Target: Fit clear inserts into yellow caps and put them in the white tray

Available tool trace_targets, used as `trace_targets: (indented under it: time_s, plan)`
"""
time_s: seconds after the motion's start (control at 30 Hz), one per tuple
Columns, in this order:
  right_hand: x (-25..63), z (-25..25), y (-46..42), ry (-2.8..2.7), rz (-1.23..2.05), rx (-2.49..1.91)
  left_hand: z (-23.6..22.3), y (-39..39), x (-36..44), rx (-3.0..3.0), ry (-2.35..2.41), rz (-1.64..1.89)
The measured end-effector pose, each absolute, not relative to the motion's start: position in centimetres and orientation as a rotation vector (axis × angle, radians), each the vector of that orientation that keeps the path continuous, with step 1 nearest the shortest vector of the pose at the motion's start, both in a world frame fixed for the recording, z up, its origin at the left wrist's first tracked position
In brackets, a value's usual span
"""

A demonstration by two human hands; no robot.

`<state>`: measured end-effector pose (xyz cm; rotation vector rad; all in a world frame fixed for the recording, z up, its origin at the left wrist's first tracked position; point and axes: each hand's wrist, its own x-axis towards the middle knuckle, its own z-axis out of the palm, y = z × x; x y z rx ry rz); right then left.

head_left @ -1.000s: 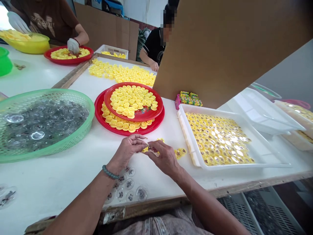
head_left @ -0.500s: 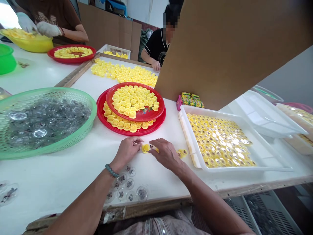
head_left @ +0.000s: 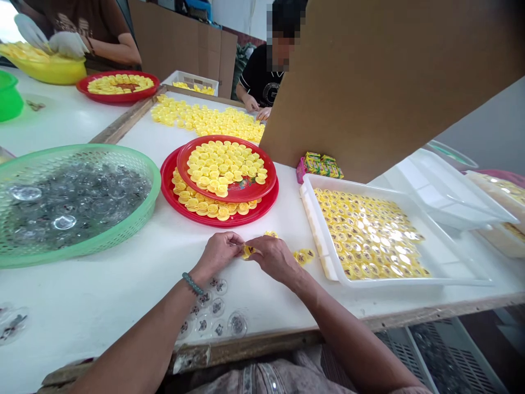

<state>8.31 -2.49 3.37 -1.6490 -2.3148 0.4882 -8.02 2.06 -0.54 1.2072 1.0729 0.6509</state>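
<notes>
pinching a small yellow disc (head_left: 248, 251) at frame centre, left hand (head_left: 220, 254) and right hand (head_left: 274, 259) have fingertips nearly together, with printed discs (head_left: 361, 235) covering most of the white tray (head_left: 441, 251) at right, plain discs (head_left: 221, 164) upper centre and clear caps (head_left: 217, 307) lower centre unpaired.

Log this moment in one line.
left hand: pinching yellow disc | right hand: same disc | left side: green basket, clear discs | right side: white tray, yellow pieces

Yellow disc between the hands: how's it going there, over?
Left hand and right hand: fingertips together, pinching one yellow disc. Dark print showing on it. Nothing visibly blocking the fingertips; white tray off to the right.
</notes>
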Motion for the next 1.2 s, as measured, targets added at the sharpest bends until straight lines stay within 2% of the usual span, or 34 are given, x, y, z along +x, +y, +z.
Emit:
trace_targets:
  time_s: [0.37,0.8,0.97,1.2]
  plan:
    - [8.4,2.5,-3.0,-2.211,0.481,-1.703,-0.2,1.9,-7.8,1.177,1.038,0.664]
    - [8.9,3.0,-1.8,-2.546,0.456,-1.478,0.1,1.7,-7.5,1.058,1.056,0.650]
    - [8.8,3.3,-0.8,-2.562,0.553,-1.564,0.3,1.9,-7.7,1.119,0.997,0.652]
    - [8.5,3.5,-0.9,-2.614,0.429,-1.571,0.3,2.2,-7.7,1.259,1.040,0.535]
